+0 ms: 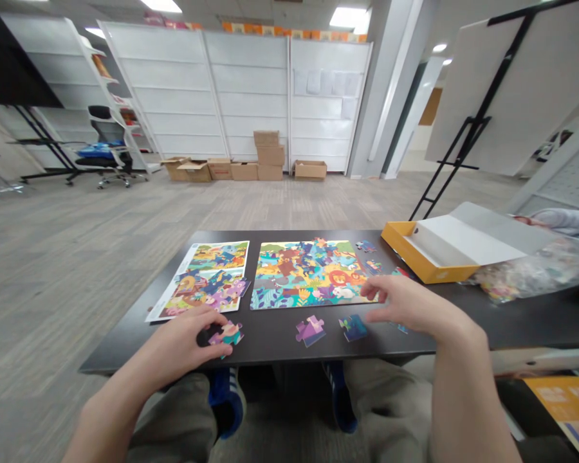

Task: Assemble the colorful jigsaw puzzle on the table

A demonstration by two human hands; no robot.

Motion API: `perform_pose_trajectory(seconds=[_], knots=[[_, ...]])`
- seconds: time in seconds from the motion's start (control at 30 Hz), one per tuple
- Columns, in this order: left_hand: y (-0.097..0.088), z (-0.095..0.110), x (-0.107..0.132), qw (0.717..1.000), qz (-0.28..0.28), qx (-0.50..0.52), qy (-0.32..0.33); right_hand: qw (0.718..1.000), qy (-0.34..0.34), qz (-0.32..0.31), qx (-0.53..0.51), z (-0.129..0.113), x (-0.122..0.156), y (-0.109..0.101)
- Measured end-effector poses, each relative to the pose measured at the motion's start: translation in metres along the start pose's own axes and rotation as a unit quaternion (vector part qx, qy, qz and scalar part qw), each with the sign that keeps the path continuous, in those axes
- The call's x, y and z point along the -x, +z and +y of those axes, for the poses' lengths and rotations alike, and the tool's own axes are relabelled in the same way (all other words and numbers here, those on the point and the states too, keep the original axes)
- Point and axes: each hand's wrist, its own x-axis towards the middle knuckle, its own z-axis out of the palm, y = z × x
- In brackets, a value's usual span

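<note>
At the table's front left, my left hand [193, 334] has its thumb and fingers at opposite edges of a pink and teal puzzle piece [231, 333]. My right hand [400, 302] is over the right side of the puzzle board [299, 273], thumb and fingers apart, nothing visible between them. Just left of its thumb lies a dark blue-green puzzle piece [353, 327]. A purple puzzle piece [311, 330] rests between the hands. The colourful animal picture on the board is partly covered by my right fingers.
A printed picture sheet [161, 311] lies at left, with a purple piece [241, 287] on its edge. Several loose pieces [365, 246] are right of the board. An open yellow box [431, 267] and a clear plastic bag [535, 270] stand at the right of the black table [270, 347].
</note>
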Motion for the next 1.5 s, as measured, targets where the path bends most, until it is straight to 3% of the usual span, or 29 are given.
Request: perform_pose_trajectory(seconds=[0.1, 0.3, 0.5, 0.67, 0.93, 1.17, 1.33, 1.43, 1.5], knots=[[0.0, 0.004, -0.001, 1.0, -0.015, -0.001, 0.001, 0.998, -0.007, -0.016, 0.061, -0.02, -0.001, 0.014], [0.0, 0.005, 0.001, 1.0, -0.007, 0.009, 0.003, 0.986, 0.039, -0.018, 0.16, -0.03, -0.004, 0.04], [0.005, 0.016, -0.003, 0.999, 0.005, 0.028, 0.031, 0.981, 0.05, -0.056, 0.181, -0.043, -0.005, 0.04], [0.008, 0.032, -0.011, 0.996, -0.014, 0.052, 0.07, 0.986, 0.022, -0.072, 0.147, -0.033, -0.008, 0.035], [0.018, 0.045, -0.022, 0.989, -0.012, 0.087, 0.117, 0.981, 0.052, -0.054, 0.177, -0.014, -0.011, 0.039], [0.021, 0.057, -0.03, 0.985, -0.006, 0.107, 0.138, 0.992, -0.002, -0.047, 0.114, -0.004, -0.013, 0.042], [0.023, 0.056, -0.032, 0.983, -0.004, 0.12, 0.14, 0.995, -0.08, -0.052, -0.036, 0.015, -0.012, 0.026], [0.025, 0.053, -0.033, 0.982, -0.006, 0.129, 0.138, 0.989, -0.098, 0.035, -0.1, 0.029, -0.033, 0.002], [0.026, 0.052, -0.034, 0.982, -0.009, 0.134, 0.134, 0.983, -0.085, 0.1, -0.127, 0.038, -0.062, -0.012]])
